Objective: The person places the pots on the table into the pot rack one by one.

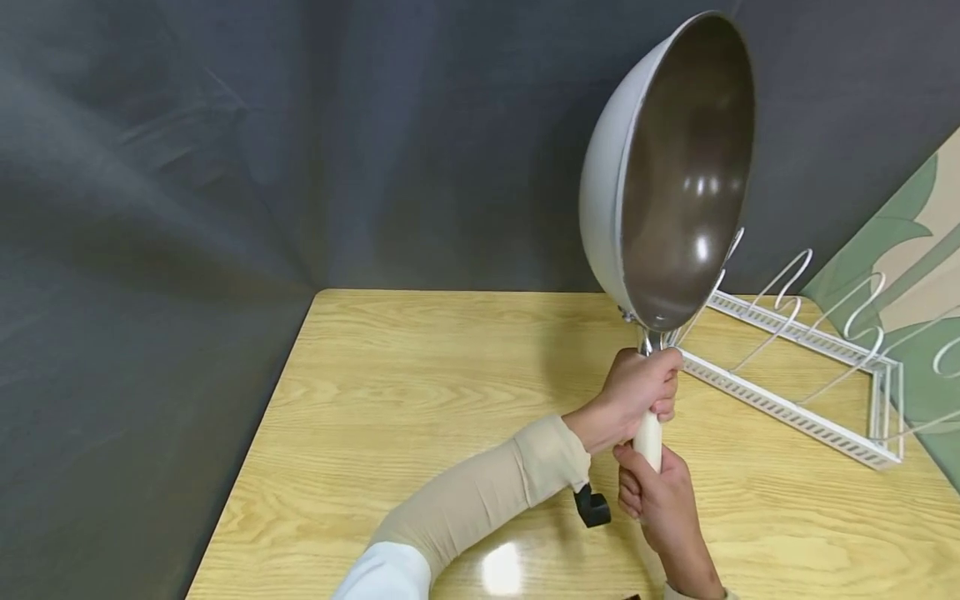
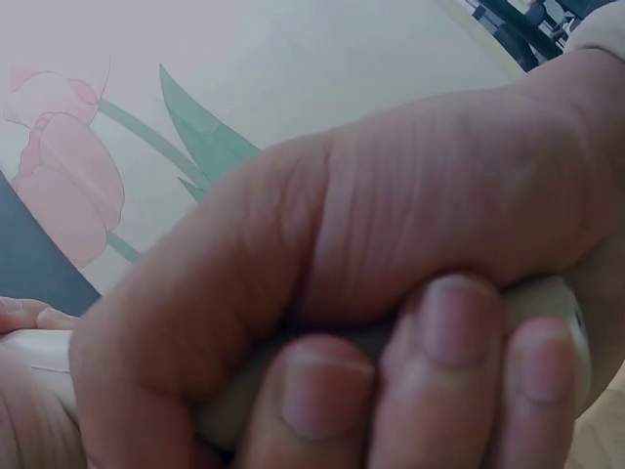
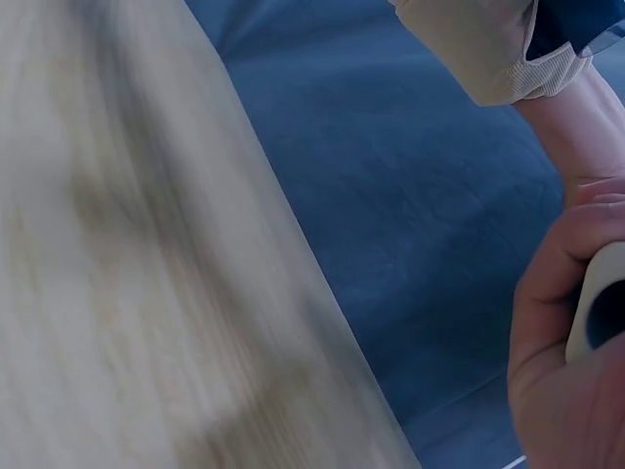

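L hand gripped handle nr pan; R hand clamped on handle's lower end. Pan was up abv table, white rack nearby.

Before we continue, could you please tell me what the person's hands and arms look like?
The left hand wears no glove; behind it come a beige sleeve, then white fabric, with an angular black fitting at the wrist. The right hand is also gloveless, with a beige cuff at its wrist.
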The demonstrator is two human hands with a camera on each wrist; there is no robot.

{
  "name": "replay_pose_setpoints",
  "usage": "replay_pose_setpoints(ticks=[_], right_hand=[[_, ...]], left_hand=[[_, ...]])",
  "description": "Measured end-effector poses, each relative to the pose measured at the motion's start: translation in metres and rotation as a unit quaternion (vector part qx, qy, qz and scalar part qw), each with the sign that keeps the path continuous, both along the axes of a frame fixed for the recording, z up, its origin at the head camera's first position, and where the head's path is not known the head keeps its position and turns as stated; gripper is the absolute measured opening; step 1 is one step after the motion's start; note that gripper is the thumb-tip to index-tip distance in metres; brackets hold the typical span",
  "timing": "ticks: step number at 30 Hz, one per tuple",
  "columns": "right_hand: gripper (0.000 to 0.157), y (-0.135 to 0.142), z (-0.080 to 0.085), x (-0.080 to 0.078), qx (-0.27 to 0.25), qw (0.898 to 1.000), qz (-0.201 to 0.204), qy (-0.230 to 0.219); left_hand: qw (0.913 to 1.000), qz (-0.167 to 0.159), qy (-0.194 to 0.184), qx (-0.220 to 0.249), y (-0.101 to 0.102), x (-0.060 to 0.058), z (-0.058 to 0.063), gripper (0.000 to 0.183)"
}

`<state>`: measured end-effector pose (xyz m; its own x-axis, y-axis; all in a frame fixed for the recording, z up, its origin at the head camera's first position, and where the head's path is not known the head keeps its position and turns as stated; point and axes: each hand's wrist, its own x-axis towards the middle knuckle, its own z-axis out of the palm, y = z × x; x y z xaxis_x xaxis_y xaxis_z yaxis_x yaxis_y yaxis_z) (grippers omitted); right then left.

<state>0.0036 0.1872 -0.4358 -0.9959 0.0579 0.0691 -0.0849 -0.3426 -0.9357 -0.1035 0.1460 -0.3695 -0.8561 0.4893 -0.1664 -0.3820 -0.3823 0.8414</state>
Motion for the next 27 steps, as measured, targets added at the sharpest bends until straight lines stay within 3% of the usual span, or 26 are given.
replay_pose_setpoints(ticks=[9,18,27], right_hand=[[0.025,0.004,0.004,-0.005,-0.030,0.999,0.024,-0.002],[0.025,0.014,0.003,-0.001,-0.065,0.998,0.018,0.007],[0.025,0.021,0.001,-0.002,-0.092,0.994,0.043,0.032]], left_hand=[[1.0000,0.004,0.002,-0.008,0.008,-0.006,0.002,0.029],[0.9996,-0.026,0.012,-0.003,0.023,-0.003,0.002,0.029],[0.9987,-0.019,0.033,-0.034,0.030,-0.002,0.005,0.028]])
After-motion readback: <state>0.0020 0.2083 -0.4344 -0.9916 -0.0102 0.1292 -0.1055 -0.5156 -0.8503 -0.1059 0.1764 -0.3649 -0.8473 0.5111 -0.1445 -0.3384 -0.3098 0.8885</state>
